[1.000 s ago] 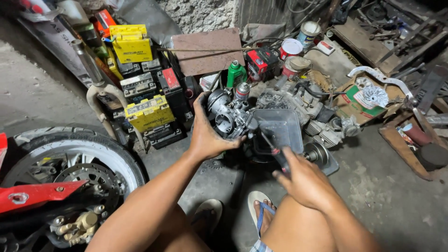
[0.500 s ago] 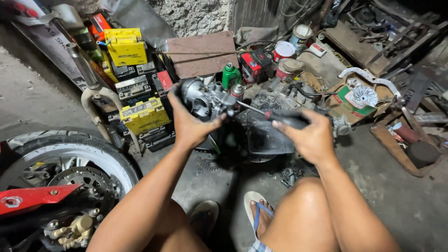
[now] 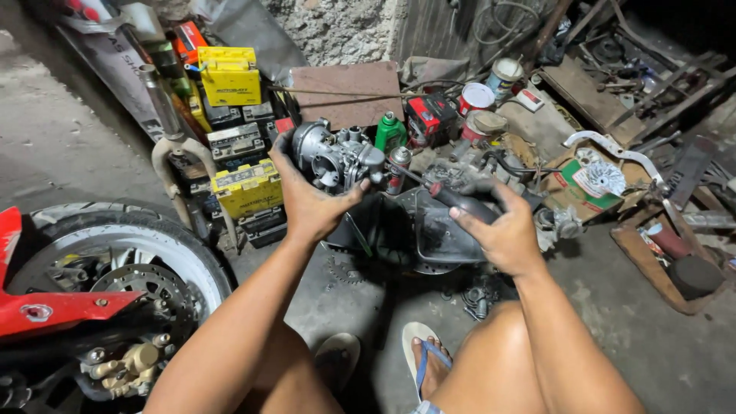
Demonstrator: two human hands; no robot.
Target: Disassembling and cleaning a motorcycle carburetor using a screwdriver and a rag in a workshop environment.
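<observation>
My left hand [image 3: 307,201] grips a grey metal carburetor [image 3: 336,156] and holds it up in front of me, its round mouth turned left. My right hand [image 3: 502,234] is closed around the black handle of a screwdriver [image 3: 458,202]. The thin shaft runs left and its tip meets the carburetor's right side. Both hands are greasy. Beneath them on the floor sits a dark engine casing [image 3: 429,234].
A motorcycle wheel [image 3: 123,264] with brake disc and red fairing stands at left. Yellow and black batteries [image 3: 241,153] are stacked behind. Cans, a green bottle [image 3: 389,132], loose engine parts and boxes of scrap crowd the right. My sandaled foot [image 3: 428,360] rests on the concrete.
I have lifted the carburetor higher and turned it. My right hand rose from the casing with the screwdriver and brought its tip to the carburetor.
</observation>
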